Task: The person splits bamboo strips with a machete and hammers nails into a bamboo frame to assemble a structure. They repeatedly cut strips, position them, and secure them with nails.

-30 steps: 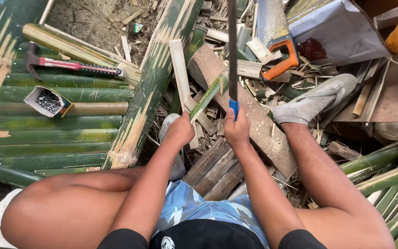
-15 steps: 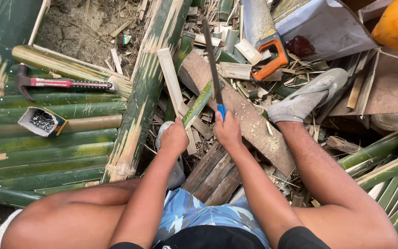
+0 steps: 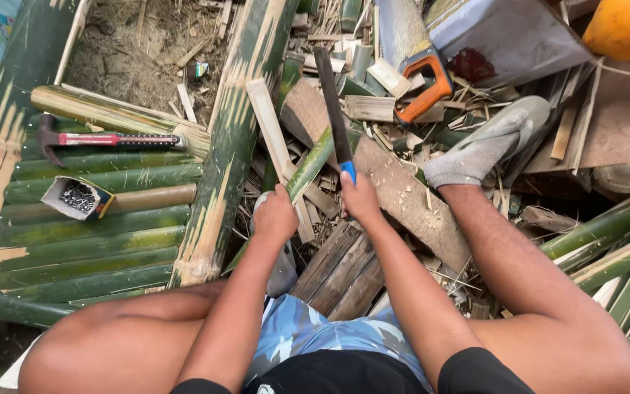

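My right hand (image 3: 359,198) grips the blue handle of a long dark machete (image 3: 332,109), whose blade points away from me and lies against a green bamboo strip (image 3: 313,162). My left hand (image 3: 275,216) holds the near end of that strip, tilted over a brown wooden board (image 3: 402,197). My right foot in a grey sock (image 3: 486,144) rests on the scraps to the right.
A panel of split green bamboo (image 3: 96,241) lies at left, with a red-handled hammer (image 3: 111,138) and a small open box of nails (image 3: 78,197) on it. A handsaw with an orange handle (image 3: 423,80), bamboo offcuts and a wooden pallet piece (image 3: 340,270) surround me.
The machete has swung down from upright to lie flat against the bamboo strip. Both hands have stayed on their grips, and the view has shifted slightly.
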